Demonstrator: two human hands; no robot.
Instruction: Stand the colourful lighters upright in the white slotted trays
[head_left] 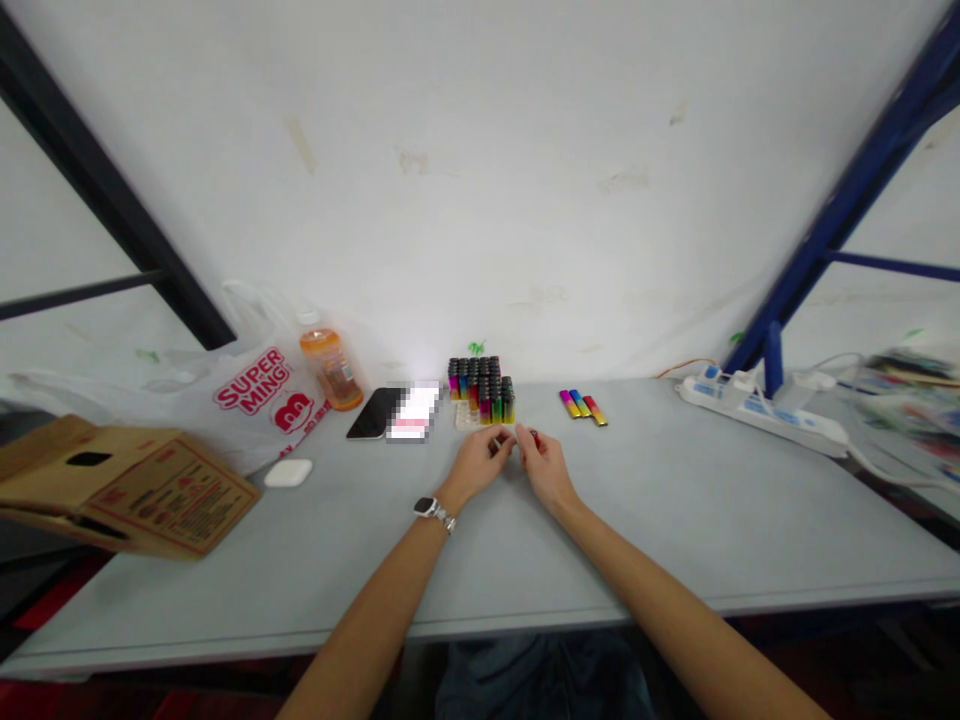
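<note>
Both my hands meet just in front of a clear tray [466,416] packed with upright, rainbow-coloured lighters [480,382] with black tops. My left hand [478,462], with a silver watch [435,511] on its wrist, is closed in a pinch; what lies between its fingers is too small to make out. Close beside it, my right hand [547,470] is closed around a small lighter-like thing [535,438], of which only a red end shows. To the right of the tray lie three colourful lighter bodies [583,406], with no black tops showing.
Left of the tray are a dark tablet or phone [375,413], a blurred-out bright screen [414,410], an orange drink bottle [331,365], a white case [288,473], a plastic bag [225,420] and a cardboard box [172,490]. A power strip [765,412] with cables lies right.
</note>
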